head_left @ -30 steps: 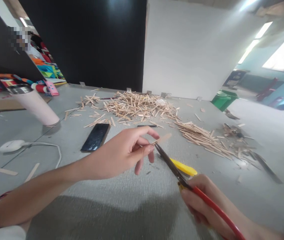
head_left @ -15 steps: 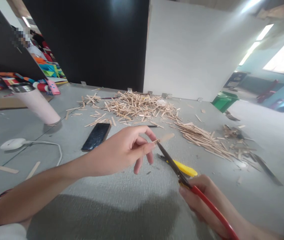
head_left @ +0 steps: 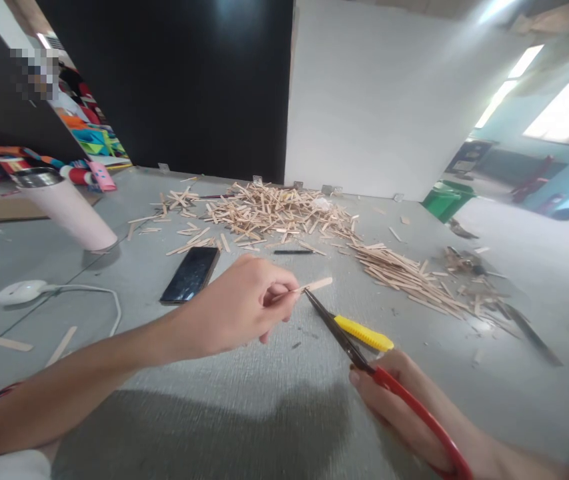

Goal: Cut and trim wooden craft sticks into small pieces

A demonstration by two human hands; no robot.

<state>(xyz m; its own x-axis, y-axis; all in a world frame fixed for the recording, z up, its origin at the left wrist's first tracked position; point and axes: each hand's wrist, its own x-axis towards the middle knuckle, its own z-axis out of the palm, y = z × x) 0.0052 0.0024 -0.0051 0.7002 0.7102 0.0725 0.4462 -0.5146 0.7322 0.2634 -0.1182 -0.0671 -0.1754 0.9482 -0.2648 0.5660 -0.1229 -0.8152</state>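
Note:
My left hand [head_left: 241, 307] pinches a flat wooden stick [head_left: 314, 285] above the grey table [head_left: 214, 413]; the stick's free end points right. My right hand [head_left: 404, 407] grips red-handled scissors [head_left: 344, 340], whose dark blades reach up to the stick just beside my left fingertips. A yellow-handled tool [head_left: 364, 333] lies on the table under the blades. Part of my right hand is out of frame at the bottom.
A big heap of wooden sticks [head_left: 274, 213] lies at the back, a neater bundle of sticks [head_left: 404, 273] to the right with offcuts beyond. A black phone [head_left: 190, 275], a pink tumbler [head_left: 67, 210], a white cabled device [head_left: 19, 292] and a black pen [head_left: 291, 252] also lie about.
My left fingers have curled in tighter around the stick, and the stick and scissor tips have shifted slightly left. The right hand has drawn a little left with the scissors.

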